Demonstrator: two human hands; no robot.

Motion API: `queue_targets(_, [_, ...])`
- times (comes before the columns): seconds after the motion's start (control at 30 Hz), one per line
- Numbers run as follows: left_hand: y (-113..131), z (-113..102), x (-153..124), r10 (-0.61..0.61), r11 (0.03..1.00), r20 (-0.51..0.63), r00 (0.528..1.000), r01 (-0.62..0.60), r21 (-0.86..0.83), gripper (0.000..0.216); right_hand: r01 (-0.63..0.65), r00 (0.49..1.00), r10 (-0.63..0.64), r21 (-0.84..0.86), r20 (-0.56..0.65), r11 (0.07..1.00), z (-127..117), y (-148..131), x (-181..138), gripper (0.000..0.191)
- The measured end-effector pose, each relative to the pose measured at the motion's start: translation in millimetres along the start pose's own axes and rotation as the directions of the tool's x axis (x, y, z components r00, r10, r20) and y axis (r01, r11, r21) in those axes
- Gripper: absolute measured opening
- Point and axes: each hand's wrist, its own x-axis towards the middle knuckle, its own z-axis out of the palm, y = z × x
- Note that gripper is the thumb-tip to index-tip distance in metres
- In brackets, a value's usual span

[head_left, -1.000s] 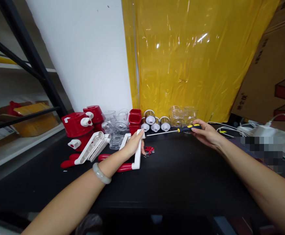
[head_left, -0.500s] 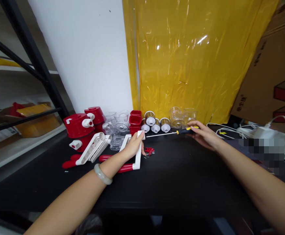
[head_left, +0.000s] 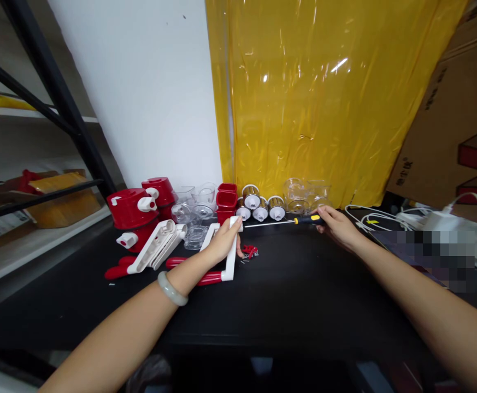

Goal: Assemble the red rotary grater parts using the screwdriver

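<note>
My left hand [head_left: 222, 240] is closed around a white crank handle [head_left: 230, 262] with a red grip at its lower end. In my right hand [head_left: 336, 225] is a screwdriver [head_left: 308, 220] with a black and yellow handle, held by the handle's end. Its long thin shaft points left, and the tip reaches the upper end of the crank handle; whether it sits in a screw I cannot tell. Just right of my left hand lie small red parts [head_left: 250, 251] and several loose screws [head_left: 244, 260]. Another white crank with a red grip [head_left: 174, 262] is partly hidden behind my left hand.
Red grater bodies [head_left: 129, 210] and white cranks [head_left: 156, 248] stand at the left. Clear plastic parts [head_left: 203, 202], red hoppers [head_left: 227, 199] and metal drum graters [head_left: 251, 197] line the back. White cables [head_left: 361, 221] and a charger [head_left: 441, 219] lie at the right.
My right hand's fingers have closed in on the end of the screwdriver handle, and its handle has turned. My left hand holds the crank handle in nearly the same place.
</note>
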Motion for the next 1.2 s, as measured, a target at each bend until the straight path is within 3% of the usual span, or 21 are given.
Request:
queue_targets(0.23, [3,0,-2,-0.039,0.999,-0.025,0.999,0.039,0.021,0.049,0.023,0.999,-0.02,0.096,-0.025,0.995,5,-10,-5,0.039])
queue_targets(0.5, [12,4,-7,-0.064,0.997,-0.039,0.997,0.066,0.048,0.047,-0.032,0.997,0.014,0.238,0.076,0.971,3,-20,-11,0.033])
queue_targets(0.6, [11,3,-7,-0.058,0.997,-0.039,0.998,0.06,0.053,0.049,-0.008,0.999,0.003,0.152,0.033,0.988,0,-13,-7,0.031])
queue_targets(0.7, [10,3,-6,-0.046,0.997,-0.036,0.998,0.048,0.053,0.05,0.039,0.999,-0.04,-0.052,-0.017,0.998,-1,-7,-2,0.036])
queue_targets(0.83, [10,3,-6,-0.038,0.997,-0.037,0.999,0.04,0.062,0.05,0.011,1.0,-0.012,-0.229,-0.001,0.973,-2,-7,-2,0.054])
queue_targets(0.93, [10,3,-6,-0.043,0.996,-0.034,0.998,0.046,0.071,0.051,0.041,0.999,-0.038,-0.343,0.017,0.938,-3,-9,-3,0.053])
queue_targets(1.2, [10,3,-7,-0.032,0.997,-0.042,0.999,0.034,0.064,0.049,0.141,0.99,-0.139,-0.287,0.027,0.948,-2,-9,-2,0.045])
